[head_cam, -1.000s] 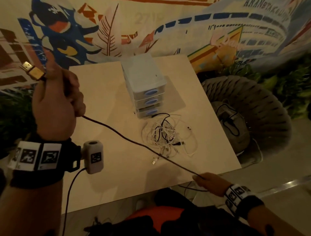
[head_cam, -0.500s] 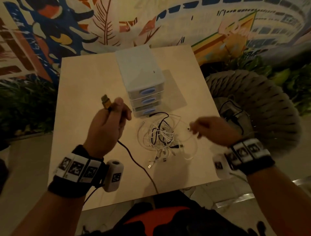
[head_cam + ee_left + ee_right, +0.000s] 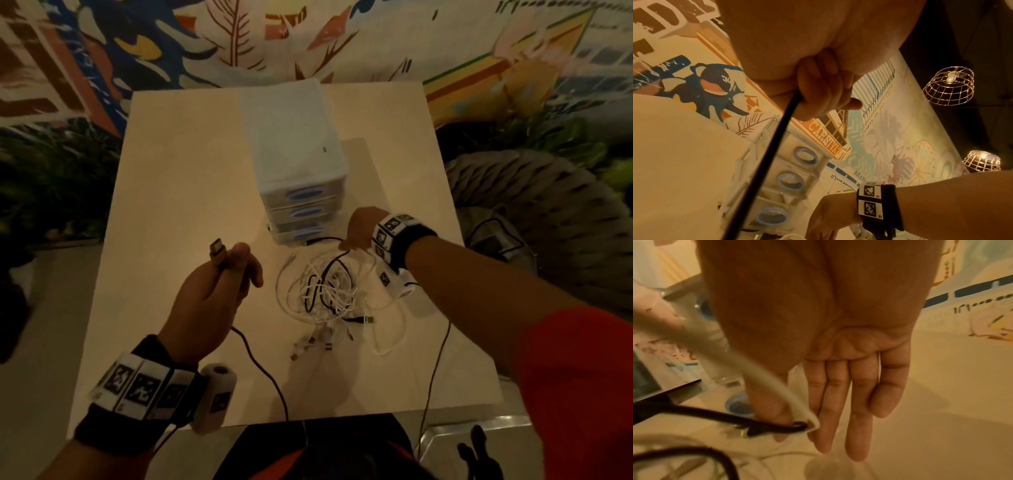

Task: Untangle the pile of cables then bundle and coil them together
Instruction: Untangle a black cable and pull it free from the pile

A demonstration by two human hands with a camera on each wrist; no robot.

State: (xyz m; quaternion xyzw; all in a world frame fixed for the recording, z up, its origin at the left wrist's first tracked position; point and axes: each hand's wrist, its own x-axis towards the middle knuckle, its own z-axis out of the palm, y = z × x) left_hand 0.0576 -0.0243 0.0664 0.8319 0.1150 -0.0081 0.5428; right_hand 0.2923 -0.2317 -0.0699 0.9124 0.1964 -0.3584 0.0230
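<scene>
Your left hand (image 3: 209, 301) grips the black cable (image 3: 263, 370) just below its gold plug (image 3: 218, 249), fingers curled round it, above the table (image 3: 164, 192). Your right hand (image 3: 359, 229) reaches the far edge of the tangled pile (image 3: 329, 294) beside the drawer unit (image 3: 298, 178), seemingly pinching a white and a black strand, other fingers straight

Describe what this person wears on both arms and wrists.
Each wrist carries a black band faced with white tiles printed with black square codes. A small white camera pod with a thin black lead hangs off each band. The right arm has an orange-red sleeve.
</scene>
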